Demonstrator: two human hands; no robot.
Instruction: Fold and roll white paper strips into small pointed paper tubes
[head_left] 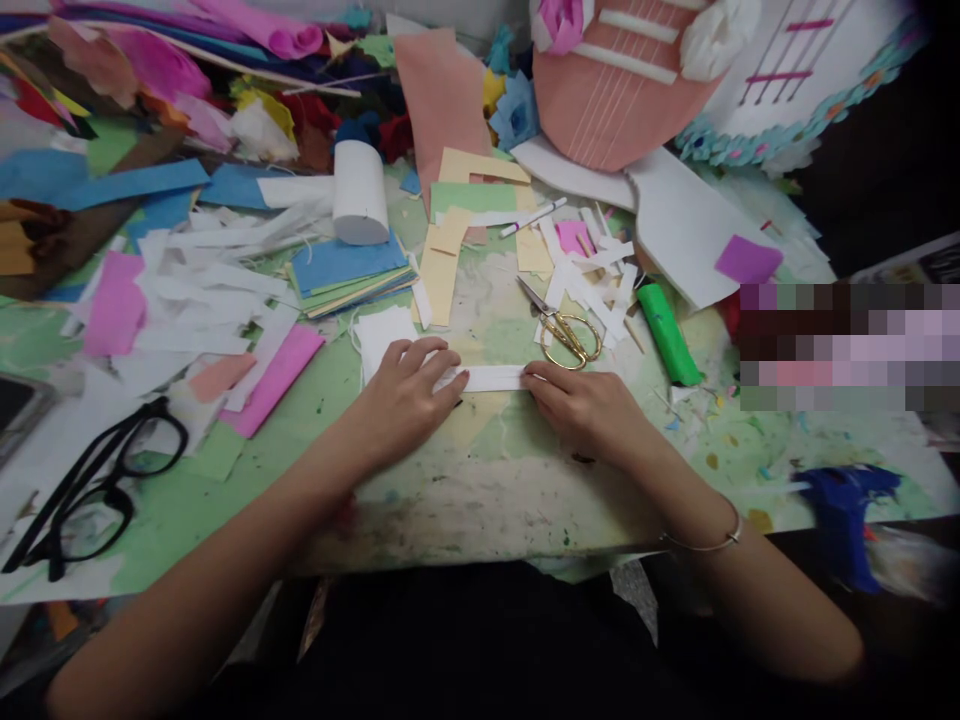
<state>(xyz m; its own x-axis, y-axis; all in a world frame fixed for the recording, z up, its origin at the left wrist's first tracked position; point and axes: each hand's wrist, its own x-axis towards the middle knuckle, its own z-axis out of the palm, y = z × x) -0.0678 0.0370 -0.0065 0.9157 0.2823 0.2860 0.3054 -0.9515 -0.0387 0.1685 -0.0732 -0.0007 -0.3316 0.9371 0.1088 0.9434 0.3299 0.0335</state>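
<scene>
A folded white paper strip (495,378) lies level between my hands, close above or on the table. My left hand (409,395) holds its left end with bent fingers, the thumb largely hidden. At the right end, the fingertips of my right hand (581,405) pinch the strip. Just beyond my right hand rest gold-handled scissors (566,335), their blades pointing away to the left. A stack of white paper pieces (384,335) sits behind my left hand, partly covered by it.
Behind the hands are a stack of coloured paper (349,270), a white cylinder (361,195) and loose white strips (589,270). Black eyeglasses (112,490) lie at left. A green roll (667,335) and a blue glue gun (844,515) are at right. Paper guitar shapes (622,110) stand behind.
</scene>
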